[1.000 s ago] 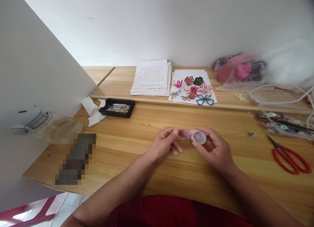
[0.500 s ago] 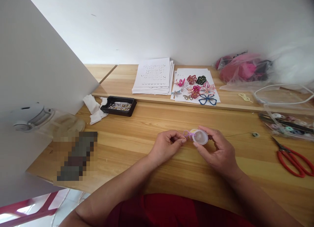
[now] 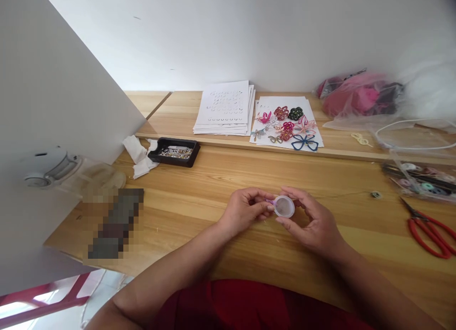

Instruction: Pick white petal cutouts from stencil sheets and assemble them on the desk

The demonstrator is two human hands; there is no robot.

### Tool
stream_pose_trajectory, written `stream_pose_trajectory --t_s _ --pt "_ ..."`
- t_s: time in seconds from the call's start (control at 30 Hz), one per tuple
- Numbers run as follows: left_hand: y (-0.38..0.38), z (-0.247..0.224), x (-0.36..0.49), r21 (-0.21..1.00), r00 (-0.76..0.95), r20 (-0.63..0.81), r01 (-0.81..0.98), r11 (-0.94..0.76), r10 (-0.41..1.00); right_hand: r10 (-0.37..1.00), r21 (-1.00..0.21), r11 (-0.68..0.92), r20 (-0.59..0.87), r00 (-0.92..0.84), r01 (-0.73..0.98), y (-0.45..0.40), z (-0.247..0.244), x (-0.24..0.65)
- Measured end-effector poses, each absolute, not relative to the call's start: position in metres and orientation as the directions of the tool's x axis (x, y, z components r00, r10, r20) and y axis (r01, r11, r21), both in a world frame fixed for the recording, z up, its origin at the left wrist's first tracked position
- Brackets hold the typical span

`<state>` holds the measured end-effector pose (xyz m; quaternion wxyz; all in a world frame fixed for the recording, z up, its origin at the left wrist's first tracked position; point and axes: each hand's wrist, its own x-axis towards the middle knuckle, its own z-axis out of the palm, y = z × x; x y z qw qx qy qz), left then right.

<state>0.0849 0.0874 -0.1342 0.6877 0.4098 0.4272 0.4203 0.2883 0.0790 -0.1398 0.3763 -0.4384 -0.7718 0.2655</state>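
My left hand (image 3: 245, 210) and my right hand (image 3: 313, 221) meet over the middle of the wooden table (image 3: 285, 254). Between my right fingers sits a small round clear plastic container (image 3: 284, 206), tilted toward me. My left fingertips pinch a small purple wire ornament (image 3: 270, 202) against the container's left rim; most of the ornament is hidden by my fingers.
Red scissors (image 3: 429, 232) lie at the right. A black tray of beads (image 3: 174, 152) and crumpled tissue (image 3: 137, 156) sit left. On the raised back shelf are stacked white sheets (image 3: 224, 109), a sheet with several wire flowers (image 3: 287, 123) and a pink plastic bag (image 3: 356, 99). A white panel (image 3: 53, 107) stands left.
The purple ornament was held out left of the container; my hands have since closed together, bringing it against the container's rim, and the container has tipped toward me.
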Motion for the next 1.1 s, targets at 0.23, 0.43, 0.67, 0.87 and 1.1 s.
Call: stream_pose_trajectory --t_s 0.23,0.43,0.67,0.87,1.1 --pt "0.089 -0.131 0.086 0.915 0.247 -0.298 -0.203 0.35 0.922 0.939 -0.868 0.319 0.235 -0.25 0.38 0.086 -0.142 0.298" --pt "0.09 -0.132 0.086 0.924 0.244 -0.271 -0.204 0.322 0.931 0.984 -0.832 0.163 0.094 -0.153 0.531 0.096 -0.141 0.306" --pt "0.09 -0.135 0.086 0.934 0.264 -0.265 -0.169 0.315 0.927 0.97 -0.803 0.217 0.114 -0.214 0.555 0.093 -0.133 0.301" --pt "0.089 -0.132 0.086 0.954 0.266 -0.243 -0.107 0.279 0.933 0.987 -0.915 0.058 -0.008 -0.162 0.4 0.096 -0.13 0.303" --pt "0.088 -0.131 0.083 0.966 0.283 -0.244 -0.016 0.258 0.928 0.953 -0.96 -0.265 -0.247 -0.175 -0.088 0.105 -0.124 0.314"
